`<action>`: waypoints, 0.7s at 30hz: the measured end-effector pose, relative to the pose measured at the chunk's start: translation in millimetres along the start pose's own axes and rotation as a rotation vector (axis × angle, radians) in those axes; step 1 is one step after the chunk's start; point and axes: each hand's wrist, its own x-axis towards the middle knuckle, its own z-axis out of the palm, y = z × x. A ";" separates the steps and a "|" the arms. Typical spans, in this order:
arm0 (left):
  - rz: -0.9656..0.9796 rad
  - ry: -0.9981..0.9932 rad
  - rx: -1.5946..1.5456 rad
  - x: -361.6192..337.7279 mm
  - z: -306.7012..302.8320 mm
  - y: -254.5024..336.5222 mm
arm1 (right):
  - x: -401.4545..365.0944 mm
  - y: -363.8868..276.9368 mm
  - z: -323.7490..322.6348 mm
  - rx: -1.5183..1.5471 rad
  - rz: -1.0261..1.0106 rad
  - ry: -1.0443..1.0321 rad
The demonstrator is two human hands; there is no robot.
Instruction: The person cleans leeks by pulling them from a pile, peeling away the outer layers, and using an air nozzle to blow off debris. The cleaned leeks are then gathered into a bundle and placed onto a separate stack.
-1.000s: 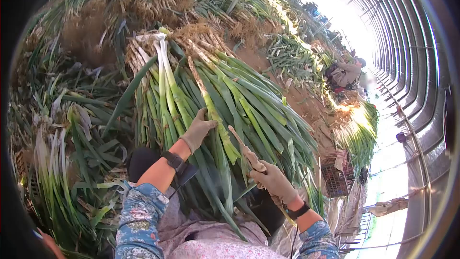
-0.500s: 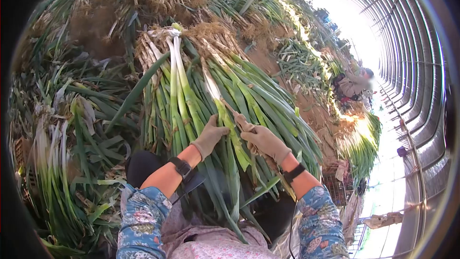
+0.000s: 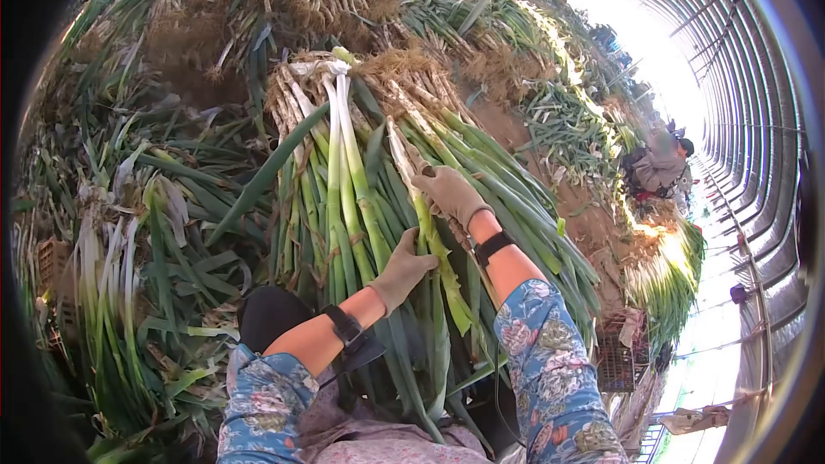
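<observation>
A long green onion (image 3: pixel 404 155), its lower stalk pale and streaked brown, lies among many others across my lap. My gloved left hand (image 3: pixel 404 271) is closed around its green leaves. Higher up, my gloved right hand (image 3: pixel 453 198) has its fingers closed at the pale stalk, and a brownish dry leaf strip trails below that hand. To the left, cleaned green onions (image 3: pixel 339 155) with bright white stems rest on the pile. On the right side, uncleaned green onions (image 3: pixel 421 107) still carry brown roots and dirty sheaths.
Stripped leaves (image 3: pixel 193 198) heap up on the left beside a standing bunch of green onions (image 3: pixel 107 266). Rooted bundles (image 3: pixel 335 4) line the back. Right of me stands a crate (image 3: pixel 620 348); beyond it, another person (image 3: pixel 662 165) sits near a bunch (image 3: pixel 666 266).
My right hand has moved up the green onion from its leaves to the pale stalk. My left hand stays at the leaves, and the whole view has shifted slightly.
</observation>
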 end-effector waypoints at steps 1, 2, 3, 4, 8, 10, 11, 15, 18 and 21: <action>0.000 0.005 0.001 -3.2 2.2 2.6 | -4.1 -0.7 0.7 -0.015 0.016 -0.020; -0.004 0.021 0.024 -6.6 4.9 6.0 | -11.2 -0.7 0.9 -0.031 0.032 -0.038; -0.006 0.035 0.044 -9.6 8.8 10.4 | -19.0 -1.7 0.4 -0.051 0.046 -0.056; -0.006 0.048 0.061 -10.5 11.2 12.8 | -21.4 7.7 5.2 -0.122 0.016 -0.002; 0.063 0.059 0.054 0.8 7.7 -9.5 | -29.2 19.3 13.7 -0.181 -0.050 0.153; 0.066 0.075 0.076 1.4 7.3 -11.4 | -26.4 13.5 12.8 -0.222 -0.071 0.132; 0.065 0.075 0.086 0.4 7.4 -9.6 | -21.7 9.4 14.6 -0.259 -0.073 0.160; 0.049 0.063 0.066 -2.0 8.7 -6.1 | -2.2 -4.4 11.7 -0.343 -0.020 0.165; 0.041 0.069 0.086 -5.5 9.7 1.1 | 0.6 -7.3 3.2 -0.348 -0.001 0.123; 0.006 0.059 0.026 -8.4 9.7 7.0 | -22.7 1.0 -6.1 -0.171 0.077 0.066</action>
